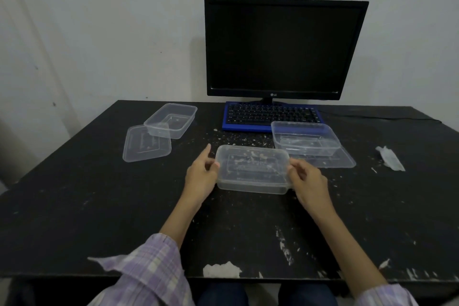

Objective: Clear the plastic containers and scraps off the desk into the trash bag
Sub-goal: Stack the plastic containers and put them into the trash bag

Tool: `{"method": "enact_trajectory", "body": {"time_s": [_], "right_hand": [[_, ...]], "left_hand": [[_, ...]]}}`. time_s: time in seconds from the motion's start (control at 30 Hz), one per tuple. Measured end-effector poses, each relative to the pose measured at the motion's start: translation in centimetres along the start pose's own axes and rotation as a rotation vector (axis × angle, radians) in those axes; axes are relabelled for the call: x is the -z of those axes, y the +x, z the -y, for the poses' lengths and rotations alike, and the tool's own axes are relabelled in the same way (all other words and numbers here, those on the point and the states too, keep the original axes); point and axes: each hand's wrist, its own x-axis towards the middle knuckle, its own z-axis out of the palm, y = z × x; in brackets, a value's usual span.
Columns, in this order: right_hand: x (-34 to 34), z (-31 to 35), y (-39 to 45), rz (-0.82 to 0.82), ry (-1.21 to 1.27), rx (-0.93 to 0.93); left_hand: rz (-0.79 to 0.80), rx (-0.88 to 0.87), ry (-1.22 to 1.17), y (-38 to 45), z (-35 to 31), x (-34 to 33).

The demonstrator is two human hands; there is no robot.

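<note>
A clear lidded plastic container (252, 169) with crumbs on it rests at the middle of the black desk (74, 194). My left hand (202, 176) grips its left end and my right hand (306, 180) grips its right end. A second open container (305, 138) sits on its flat lid (345, 160) to the right, near the keyboard. A third open container (171, 119) stands at the back left, partly on a loose lid (145, 145). A crumpled plastic scrap (390, 158) lies at the far right. Small white crumbs (233, 138) are scattered in front of the keyboard. No trash bag is in view.
A black monitor (283, 49) stands at the back of the desk with a blue keyboard (270, 115) before it. A thin cable (387, 117) runs off to the right. A grey wall backs the desk. Worn white patches (222, 269) mark the desk's front edge.
</note>
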Motion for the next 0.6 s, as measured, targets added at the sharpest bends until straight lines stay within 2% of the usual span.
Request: {"method": "enact_trajectory", "body": {"time_s": [0.1,0.2,0.47,0.6], "right_hand": [[0.2,0.4,0.0,0.058,-0.017,0.032],[0.3,0.8,0.5,0.139,-0.128,0.074],[-0.2,0.8,0.6,0.138,-0.214,0.057],[0.2,0.7,1.0,0.195,-0.209,0.045]], "left_hand": [[0.123,-0.07,0.19,0.5,-0.2,0.0],[0.172,-0.113,0.237,0.6,-0.1,0.0],[0.109,-0.239,0.372,1.0,0.2,-0.3],[0.08,-0.253,0.403,1.1,0.2,-0.6]]}}
